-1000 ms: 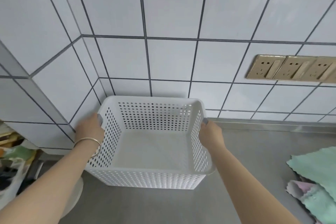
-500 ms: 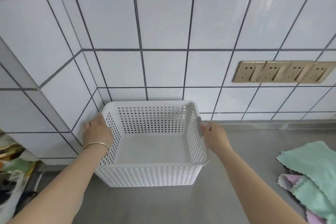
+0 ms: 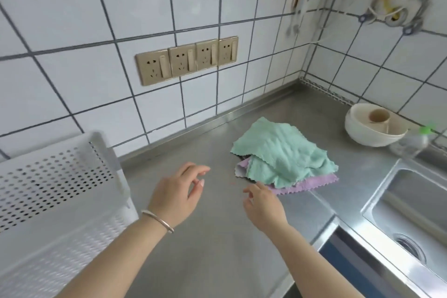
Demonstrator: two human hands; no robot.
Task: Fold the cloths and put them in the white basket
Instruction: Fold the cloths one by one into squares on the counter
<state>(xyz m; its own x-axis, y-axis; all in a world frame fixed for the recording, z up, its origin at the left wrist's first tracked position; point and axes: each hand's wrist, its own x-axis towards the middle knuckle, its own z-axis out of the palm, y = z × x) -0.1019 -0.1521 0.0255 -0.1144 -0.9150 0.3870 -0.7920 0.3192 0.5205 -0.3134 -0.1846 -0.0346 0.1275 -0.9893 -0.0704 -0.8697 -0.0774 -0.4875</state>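
Crumpled mint-green cloths [image 3: 283,155] with wavy edges, heaped over a lilac cloth [image 3: 312,184] on the steel counter [image 3: 217,237] beside the sink [image 3: 411,213]. White basket [image 3: 48,191] (perforated, empty) far left. Left hand [image 3: 177,192] and right hand [image 3: 262,203] loose-fingered, holding nothing, near the heap.

No text, label, brand, number or sign can be read anywhere in the head view. The faces of the four gold wall sockets [image 3: 187,60] carry only pin holes and rocker switches, with no lettering that shows. The clear plastic bottle [image 3: 411,143] with the green cap is too blurred for any print on it to be made out.
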